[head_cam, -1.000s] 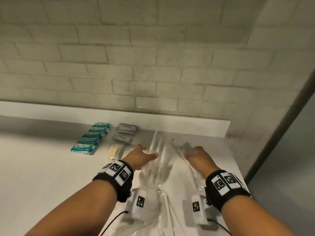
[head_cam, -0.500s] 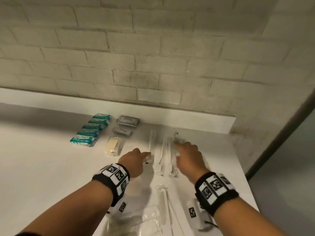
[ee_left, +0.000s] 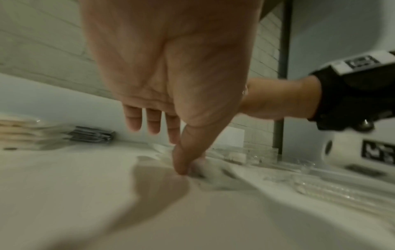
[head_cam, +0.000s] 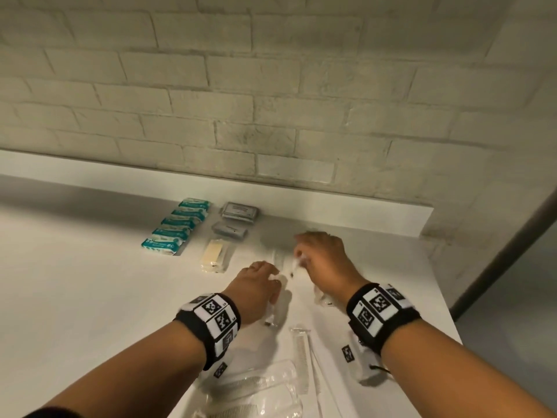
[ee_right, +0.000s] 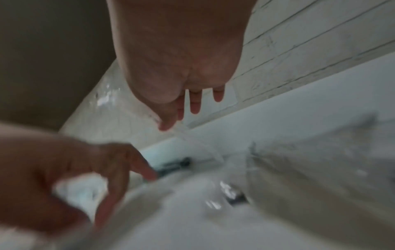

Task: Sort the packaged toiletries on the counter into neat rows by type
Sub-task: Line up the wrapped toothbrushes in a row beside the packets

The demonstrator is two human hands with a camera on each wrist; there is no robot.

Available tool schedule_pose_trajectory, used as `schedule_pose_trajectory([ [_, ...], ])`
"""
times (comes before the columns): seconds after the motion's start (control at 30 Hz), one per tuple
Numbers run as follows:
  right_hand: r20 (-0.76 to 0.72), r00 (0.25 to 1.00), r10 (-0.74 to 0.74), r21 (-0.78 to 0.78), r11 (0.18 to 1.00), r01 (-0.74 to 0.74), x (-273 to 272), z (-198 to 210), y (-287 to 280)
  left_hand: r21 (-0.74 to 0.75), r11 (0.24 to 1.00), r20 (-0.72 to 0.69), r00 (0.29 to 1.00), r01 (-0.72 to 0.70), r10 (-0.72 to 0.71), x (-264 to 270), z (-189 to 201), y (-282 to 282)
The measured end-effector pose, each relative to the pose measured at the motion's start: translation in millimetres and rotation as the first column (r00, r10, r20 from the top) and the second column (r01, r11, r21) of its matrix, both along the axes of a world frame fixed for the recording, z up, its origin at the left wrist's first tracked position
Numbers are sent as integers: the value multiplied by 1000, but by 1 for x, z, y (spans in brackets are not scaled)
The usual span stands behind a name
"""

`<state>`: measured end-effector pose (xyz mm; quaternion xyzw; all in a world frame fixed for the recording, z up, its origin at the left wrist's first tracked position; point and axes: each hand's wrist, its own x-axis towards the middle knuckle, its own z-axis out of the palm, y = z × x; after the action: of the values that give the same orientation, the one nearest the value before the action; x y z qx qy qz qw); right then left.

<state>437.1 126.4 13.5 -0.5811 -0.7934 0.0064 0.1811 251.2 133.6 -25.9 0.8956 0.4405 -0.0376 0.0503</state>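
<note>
The clear packets [head_cam: 278, 285] lie on the white bench [head_cam: 90, 297] with long axes pointing toward the wall, the left hand [head_cam: 256, 289] pinching one near end, the right hand [head_cam: 324, 260] fingers loosely spread, touching another.

Your left hand [head_cam: 256, 289] sits low in the middle of the head picture, thumb [ee_left: 183, 159] pointing down, other fingers straight. Your right hand [head_cam: 327, 260] reaches further up, just to its right, fingers loose.
</note>
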Motion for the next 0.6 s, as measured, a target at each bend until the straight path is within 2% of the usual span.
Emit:
schedule_pose_trajectory([
  [0.03,-159,987,-31,47,998,38,0,9,0,2,999,-55,998,36,-36,3,1,0],
  [0.1,-459,885,-80,50,992,116,0,26,-3,4,998,-136,989,60,-59,12,4,-2],
  [0.17,-610,775,-163,-24,982,188,0,38,-6,36,999,-157,988,16,-10,19,7,-4],
  [0.2,-622,754,-209,-67,974,215,1,41,-7,48,998,-151,988,-35,42,23,8,-6],
  [0.3,-446,810,-380,-307,915,260,5,29,-5,-7,966,-71,964,-258,257,25,10,-9],
  [0.4,-283,870,-404,-563,805,190,11,0,-14,-129,937,35,943,-324,331,21,17,-10],
  [0.5,-157,920,-360,-615,764,194,16,-12,-25,-225,934,-35,960,-278,277,7,20,-16],
  [0.6,3,964,-265,-578,787,218,14,-15,-33,-340,909,-142,969,-240,203,-8,17,-26],
])
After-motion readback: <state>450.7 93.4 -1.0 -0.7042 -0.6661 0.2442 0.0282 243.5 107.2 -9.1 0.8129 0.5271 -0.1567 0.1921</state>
